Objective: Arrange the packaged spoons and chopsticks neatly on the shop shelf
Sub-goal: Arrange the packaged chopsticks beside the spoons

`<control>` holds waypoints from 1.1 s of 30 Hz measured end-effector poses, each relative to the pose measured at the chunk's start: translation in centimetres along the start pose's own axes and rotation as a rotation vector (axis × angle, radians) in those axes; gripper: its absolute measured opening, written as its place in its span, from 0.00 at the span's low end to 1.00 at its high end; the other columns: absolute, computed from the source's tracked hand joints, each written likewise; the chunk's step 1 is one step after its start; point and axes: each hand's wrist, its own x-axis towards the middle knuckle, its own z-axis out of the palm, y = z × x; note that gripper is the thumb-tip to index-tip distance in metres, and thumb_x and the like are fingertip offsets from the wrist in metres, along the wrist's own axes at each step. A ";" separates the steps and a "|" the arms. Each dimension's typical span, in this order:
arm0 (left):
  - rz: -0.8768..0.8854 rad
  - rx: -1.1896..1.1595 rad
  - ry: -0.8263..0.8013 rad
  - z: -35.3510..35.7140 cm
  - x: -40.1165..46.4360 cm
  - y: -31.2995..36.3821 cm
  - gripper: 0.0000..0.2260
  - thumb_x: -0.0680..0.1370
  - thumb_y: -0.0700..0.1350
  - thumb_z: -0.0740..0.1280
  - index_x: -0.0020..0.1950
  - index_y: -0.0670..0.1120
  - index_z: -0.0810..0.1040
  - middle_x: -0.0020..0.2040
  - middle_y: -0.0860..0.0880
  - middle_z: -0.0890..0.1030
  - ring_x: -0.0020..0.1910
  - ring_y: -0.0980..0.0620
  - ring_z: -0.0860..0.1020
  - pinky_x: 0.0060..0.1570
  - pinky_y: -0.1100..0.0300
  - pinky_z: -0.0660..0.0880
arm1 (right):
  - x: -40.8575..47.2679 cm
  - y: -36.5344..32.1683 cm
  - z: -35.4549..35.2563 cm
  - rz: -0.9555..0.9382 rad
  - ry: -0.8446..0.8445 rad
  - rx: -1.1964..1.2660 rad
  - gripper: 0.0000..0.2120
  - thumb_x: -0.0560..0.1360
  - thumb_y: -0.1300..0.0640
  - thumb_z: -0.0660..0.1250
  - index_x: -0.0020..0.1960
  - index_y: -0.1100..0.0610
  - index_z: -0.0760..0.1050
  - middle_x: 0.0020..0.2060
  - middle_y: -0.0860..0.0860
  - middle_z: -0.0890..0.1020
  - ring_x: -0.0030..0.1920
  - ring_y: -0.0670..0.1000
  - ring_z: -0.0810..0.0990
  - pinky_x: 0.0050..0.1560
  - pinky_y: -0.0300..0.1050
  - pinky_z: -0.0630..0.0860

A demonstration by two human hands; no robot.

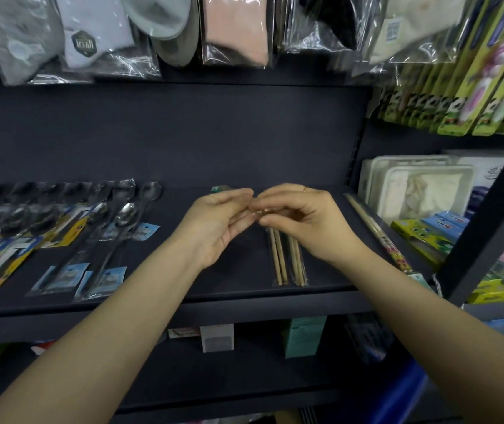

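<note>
Two clear sleeves of pale wooden chopsticks (287, 258) lie side by side on the dark shelf (229, 289), pointing front to back. The left hand (218, 220) and right hand (302, 220) meet over their far ends, fingers curled, pinching the plastic tops. Packaged spoons (116, 228) lie to the left.

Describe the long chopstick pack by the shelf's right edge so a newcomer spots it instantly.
Find the dark shelf. At its right end, one long chopstick pack lies slanted beside the white trays. Unlike the plain wooden pairs under the hands, it lies alone and has a colourful printed near end.
</note>
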 end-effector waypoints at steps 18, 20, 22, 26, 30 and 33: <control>0.700 1.256 -0.132 1.4 1.4 1.2 0.10 0.76 0.49 0.64 0.55 0.50 0.78 0.54 0.51 0.76 0.55 0.54 0.73 0.55 0.63 0.68 | 1.7 0.3 -0.6 0.193 0.573 0.435 0.10 0.72 0.67 0.68 0.36 0.55 0.74 0.28 0.45 0.80 0.29 0.41 0.76 0.32 0.33 0.73; 0.658 1.236 -0.200 2.0 1.9 1.2 0.05 0.76 0.46 0.65 0.48 0.46 0.78 0.42 0.49 0.81 0.42 0.51 0.79 0.46 0.56 0.73 | 1.4 0.7 -1.0 0.258 0.530 0.401 0.09 0.72 0.68 0.67 0.37 0.56 0.74 0.30 0.47 0.80 0.29 0.42 0.77 0.32 0.34 0.76; 0.672 1.241 -0.219 2.1 2.5 1.0 0.04 0.75 0.45 0.66 0.44 0.45 0.79 0.32 0.52 0.78 0.33 0.52 0.76 0.39 0.56 0.72 | 1.1 1.2 -2.1 0.325 0.418 0.249 0.10 0.71 0.68 0.68 0.38 0.55 0.73 0.31 0.50 0.79 0.28 0.43 0.78 0.32 0.35 0.77; 0.655 1.223 -0.281 2.0 3.1 0.3 0.03 0.74 0.46 0.68 0.41 0.49 0.79 0.29 0.57 0.76 0.29 0.62 0.73 0.35 0.64 0.70 | 0.6 1.6 -4.1 0.315 0.206 -0.147 0.11 0.70 0.63 0.72 0.36 0.50 0.73 0.28 0.47 0.78 0.25 0.42 0.76 0.31 0.35 0.76; 0.584 1.141 -0.325 2.2 3.3 -0.3 0.04 0.74 0.46 0.68 0.39 0.52 0.78 0.29 0.57 0.77 0.28 0.64 0.73 0.36 0.64 0.72 | -0.1 1.7 -3.7 0.304 0.313 -0.118 0.11 0.69 0.61 0.72 0.35 0.51 0.72 0.26 0.48 0.76 0.23 0.40 0.72 0.25 0.32 0.69; 0.552 1.120 -0.328 2.0 3.6 -0.1 0.04 0.74 0.46 0.67 0.40 0.50 0.79 0.31 0.56 0.78 0.28 0.61 0.73 0.37 0.60 0.73 | -0.4 1.7 -3.5 0.326 0.332 0.166 0.04 0.73 0.61 0.67 0.42 0.54 0.74 0.30 0.52 0.78 0.25 0.42 0.75 0.27 0.33 0.72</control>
